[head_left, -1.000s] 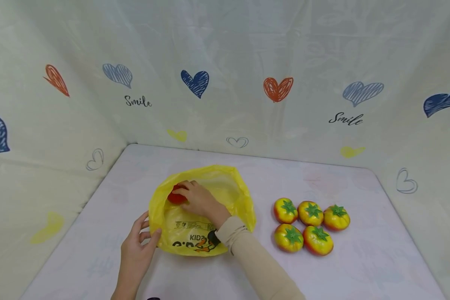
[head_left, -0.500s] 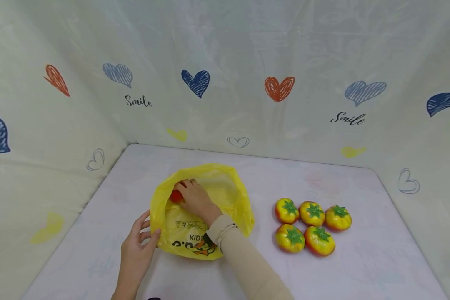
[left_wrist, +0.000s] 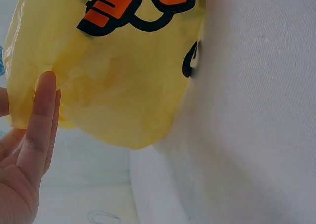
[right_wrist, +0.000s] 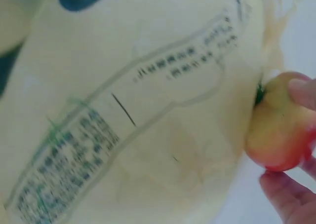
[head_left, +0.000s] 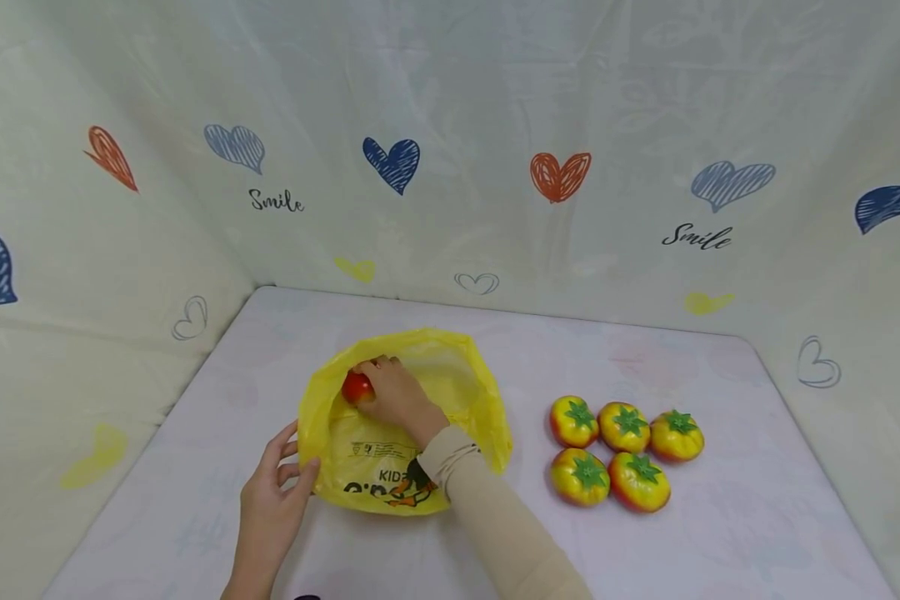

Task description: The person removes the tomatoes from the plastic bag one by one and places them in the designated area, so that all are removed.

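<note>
A yellow plastic bag (head_left: 487, 392) with black lettering stands with its mouth held wide. My left hand (head_left: 272, 500) pinches the near-left rim, thumb on the inner side and fingers outside. In the left wrist view, straight fingers (left_wrist: 42, 115) lie along the outside of the bag (left_wrist: 123, 100). My right hand (head_left: 397, 398) reaches inside the bag and grips a red-and-yellow toy tomato (head_left: 357, 387) by the left wall. The right wrist view shows this tomato (right_wrist: 277, 130) between thumb and fingers, its green leaf turned toward the printed bag wall.
Several yellow-red toy tomatoes (head_left: 626, 427) with green star-shaped leaves sit in two rows on the white table (head_left: 735, 533), right of the bag. A pale curtain (head_left: 465, 225) printed with hearts surrounds the table. A small dark object (head_left: 307, 597) shows at the bottom edge.
My right hand has shifted slightly inside the bag with the tomato, first left, then a little back right. More of the tomato shows now. The left hand has stayed at the rim.
</note>
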The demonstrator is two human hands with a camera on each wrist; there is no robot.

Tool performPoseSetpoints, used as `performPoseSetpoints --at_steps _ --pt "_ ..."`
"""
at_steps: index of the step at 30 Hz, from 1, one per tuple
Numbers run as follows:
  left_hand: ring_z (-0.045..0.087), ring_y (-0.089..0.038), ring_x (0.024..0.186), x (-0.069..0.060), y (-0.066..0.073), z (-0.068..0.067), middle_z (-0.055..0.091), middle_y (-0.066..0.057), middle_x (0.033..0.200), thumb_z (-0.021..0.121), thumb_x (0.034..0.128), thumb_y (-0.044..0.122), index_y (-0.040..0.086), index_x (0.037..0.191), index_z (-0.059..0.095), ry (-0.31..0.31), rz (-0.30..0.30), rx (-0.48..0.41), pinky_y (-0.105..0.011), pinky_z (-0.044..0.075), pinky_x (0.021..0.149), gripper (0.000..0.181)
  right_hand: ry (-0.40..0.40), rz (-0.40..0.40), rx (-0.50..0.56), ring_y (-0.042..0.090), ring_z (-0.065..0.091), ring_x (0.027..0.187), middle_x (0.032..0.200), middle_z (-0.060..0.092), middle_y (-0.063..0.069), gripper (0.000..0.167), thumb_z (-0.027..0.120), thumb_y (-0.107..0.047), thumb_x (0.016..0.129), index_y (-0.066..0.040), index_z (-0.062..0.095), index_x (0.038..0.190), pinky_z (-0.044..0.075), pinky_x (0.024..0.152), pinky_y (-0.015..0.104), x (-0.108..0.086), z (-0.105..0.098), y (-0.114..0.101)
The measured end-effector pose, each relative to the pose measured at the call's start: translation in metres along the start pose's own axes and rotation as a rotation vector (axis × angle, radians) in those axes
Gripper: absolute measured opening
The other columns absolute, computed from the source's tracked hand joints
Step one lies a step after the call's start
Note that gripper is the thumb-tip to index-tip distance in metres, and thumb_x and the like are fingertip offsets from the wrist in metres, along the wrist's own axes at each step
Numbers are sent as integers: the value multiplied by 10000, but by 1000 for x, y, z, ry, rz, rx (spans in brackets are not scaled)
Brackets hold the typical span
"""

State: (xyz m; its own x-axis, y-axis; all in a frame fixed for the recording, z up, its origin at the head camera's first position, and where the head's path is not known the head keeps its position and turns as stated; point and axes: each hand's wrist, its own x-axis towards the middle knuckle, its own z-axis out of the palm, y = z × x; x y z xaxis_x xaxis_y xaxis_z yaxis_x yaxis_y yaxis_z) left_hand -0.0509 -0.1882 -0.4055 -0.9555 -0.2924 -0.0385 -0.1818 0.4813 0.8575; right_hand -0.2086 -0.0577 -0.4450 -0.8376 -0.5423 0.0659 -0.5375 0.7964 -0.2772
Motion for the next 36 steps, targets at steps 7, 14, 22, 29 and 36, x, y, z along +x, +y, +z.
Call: performPoseSetpoints --at_steps 7,14,22,29,36 --pt "508 171 771 0 0 0 543 -123 1184 583 906 125 129 1386 393 5 12 13 -114 508 626 516 -81 39 162 198 554 1013 1202 526 78 549 660 -367 824 -141 493 1295 498 889 268 -7 -14 8" --pt "511 167 777 -2 -1 -1 535 -134 1188 579 912 139 124 1392 383 -5 21 9 -118 510 625 519 -188 116 245 158 548 962 1153 532 78 557 632 -366 833 -110 459 1296 490 855 241 -15 -23 11" --pt "520 160 768 -2 -1 -1 536 -130 1188 583 907 126 122 1387 390 0 31 -1 -130 519 621 517 -219 152 449 130 540 846 1035 585 58 470 649 -299 822 -56 499 1196 481 745 215 -29 -34 18" --pt "517 161 770 -2 0 -1 542 -129 1189 586 907 134 132 1389 390 4 29 -2 -130 517 620 520 -202 163 608 132 567 872 1152 586 102 530 654 -328 840 -50 496 1262 501 711 202 -44 -55 17" --pt "520 156 768 -2 0 0 547 -124 1183 587 910 156 138 1386 395 6 27 1 -124 512 621 514 -157 174 683 165 561 924 1145 587 93 523 615 -387 868 -79 506 1276 502 731 238 -68 -66 20"
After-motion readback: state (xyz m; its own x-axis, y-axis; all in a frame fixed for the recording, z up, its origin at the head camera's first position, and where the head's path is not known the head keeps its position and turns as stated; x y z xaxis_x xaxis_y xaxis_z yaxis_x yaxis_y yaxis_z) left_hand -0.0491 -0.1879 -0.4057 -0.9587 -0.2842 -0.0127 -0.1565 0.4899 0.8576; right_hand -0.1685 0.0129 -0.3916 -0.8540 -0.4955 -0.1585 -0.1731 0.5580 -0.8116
